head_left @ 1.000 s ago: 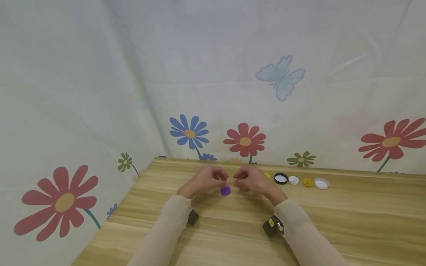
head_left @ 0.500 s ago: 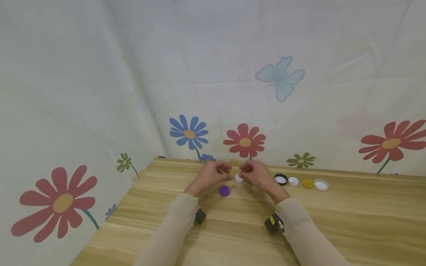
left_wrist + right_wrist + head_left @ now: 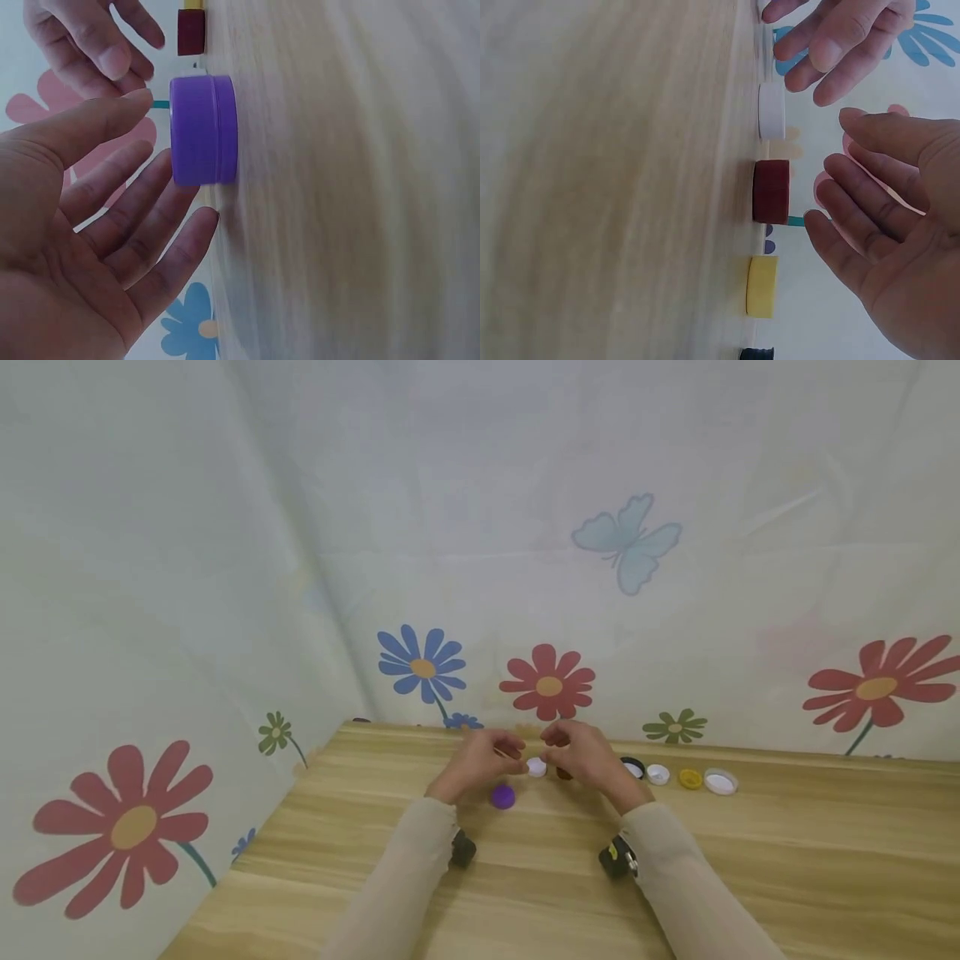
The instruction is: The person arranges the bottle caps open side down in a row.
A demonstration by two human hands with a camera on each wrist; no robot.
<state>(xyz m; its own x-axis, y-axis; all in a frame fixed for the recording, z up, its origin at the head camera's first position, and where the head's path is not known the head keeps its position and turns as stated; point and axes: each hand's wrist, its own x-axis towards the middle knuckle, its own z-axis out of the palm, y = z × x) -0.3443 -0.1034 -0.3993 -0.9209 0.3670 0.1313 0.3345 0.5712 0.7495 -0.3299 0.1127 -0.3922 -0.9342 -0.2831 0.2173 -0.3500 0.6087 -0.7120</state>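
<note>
Currently holding nothing in a relaxed, loosely spread left hand or a likewise relaxed right hand; hovering near a purple cap (on the desk just beside the left hand), a white cap between both hands and a dark red cap by the right hand

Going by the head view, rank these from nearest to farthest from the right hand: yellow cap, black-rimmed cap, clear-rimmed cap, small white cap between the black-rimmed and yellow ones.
From the right hand:
1. black-rimmed cap, first to its right
2. small white cap, next rightward
3. yellow cap, further right
4. clear-rimmed cap, row's right end
</note>
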